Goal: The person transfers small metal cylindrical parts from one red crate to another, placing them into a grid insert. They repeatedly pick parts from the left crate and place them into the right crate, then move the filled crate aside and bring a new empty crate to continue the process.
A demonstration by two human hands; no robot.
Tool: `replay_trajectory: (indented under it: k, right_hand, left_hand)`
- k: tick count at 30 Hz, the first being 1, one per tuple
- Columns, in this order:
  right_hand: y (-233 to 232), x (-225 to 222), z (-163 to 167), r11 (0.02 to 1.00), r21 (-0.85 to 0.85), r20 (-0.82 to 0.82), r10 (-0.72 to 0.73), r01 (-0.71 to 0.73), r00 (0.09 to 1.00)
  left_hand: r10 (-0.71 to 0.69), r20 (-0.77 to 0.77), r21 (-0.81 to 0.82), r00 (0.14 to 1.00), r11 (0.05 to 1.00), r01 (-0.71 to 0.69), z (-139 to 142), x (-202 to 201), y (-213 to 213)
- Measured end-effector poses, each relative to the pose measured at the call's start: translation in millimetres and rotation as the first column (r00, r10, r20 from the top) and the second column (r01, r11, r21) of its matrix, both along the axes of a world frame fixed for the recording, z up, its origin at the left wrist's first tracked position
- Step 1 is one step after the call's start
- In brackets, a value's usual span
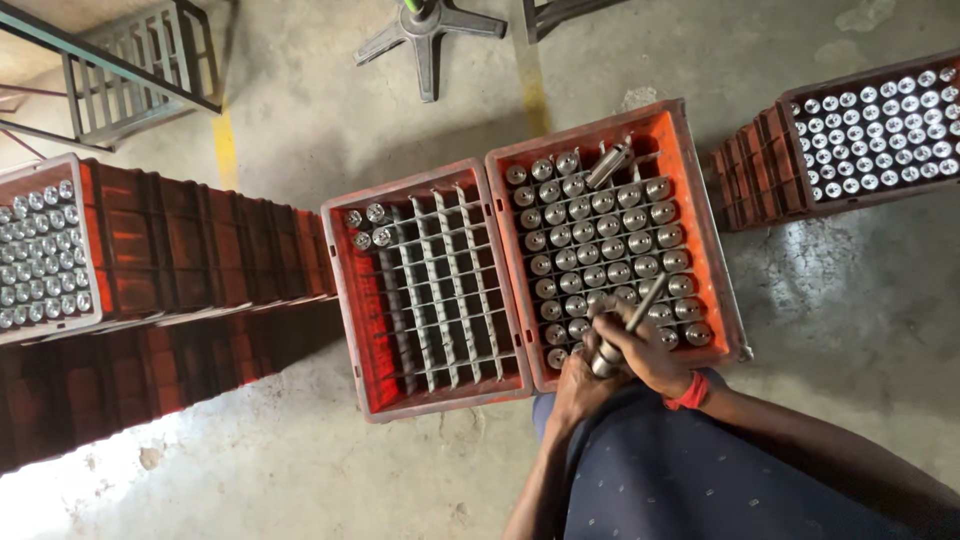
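Two orange crates sit side by side on the floor. The right crate (pixel 700 215) is packed with upright shiny metal cylinders; one cylinder (pixel 609 165) lies tilted on top at the back. The left crate (pixel 345 300) has a grey grid divider and holds three cylinders (pixel 368 226) in its far left corner. My right hand (pixel 645 350) is closed around a long metal rod-like part (pixel 630 320) at the right crate's near edge. My left hand (pixel 575 385) grips the same part's lower end (pixel 606 358).
Stacked orange crates (pixel 200 250) stand at the left, one holding several cylinders (pixel 40 255). Another filled crate (pixel 880 130) is at the right. A metal star base (pixel 430 35) and a metal frame (pixel 130 70) lie beyond on the concrete floor.
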State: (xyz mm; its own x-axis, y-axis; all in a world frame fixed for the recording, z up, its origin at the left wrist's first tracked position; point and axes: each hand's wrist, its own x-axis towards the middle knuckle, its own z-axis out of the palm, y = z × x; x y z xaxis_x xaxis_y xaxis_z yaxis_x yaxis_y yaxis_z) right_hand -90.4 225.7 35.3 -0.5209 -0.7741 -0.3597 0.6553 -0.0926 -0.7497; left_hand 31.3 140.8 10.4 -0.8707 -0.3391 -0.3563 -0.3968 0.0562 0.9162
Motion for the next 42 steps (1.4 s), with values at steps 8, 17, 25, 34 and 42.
replay_trajectory:
  k: [8, 17, 25, 34, 42]
  right_hand:
    - [30, -66, -58, 0.963, 0.244, -0.033, -0.110, 0.115, 0.993]
    - [115, -157, -55, 0.737, 0.091, 0.149, -0.675, 0.669, 0.723]
    - [168, -116, -66, 0.724, 0.257, 0.208, -0.688, 0.640, 0.695]
    - [181, -101, -77, 0.697, 0.288, 0.188, -0.713, 0.656, 0.675]
    - [199, -90, -86, 0.672, 0.362, 0.058, -0.708, 0.646, 0.703]
  left_hand:
    - [-0.262, 0.186, 0.071, 0.947, 0.965, 0.253, -31, -54, -13]
    - [-0.100, -0.176, -0.643, 0.979, 0.765, -0.038, -23, -248, -73]
    - [-0.079, -0.412, -0.532, 0.908, 0.830, -0.169, -20, -277, -79]
    - [0.004, -0.215, -0.839, 0.977, 0.511, -0.186, -23, -269, -102]
    - [-0.002, -0.256, -0.751, 0.967, 0.630, -0.198, -33, -265, -109]
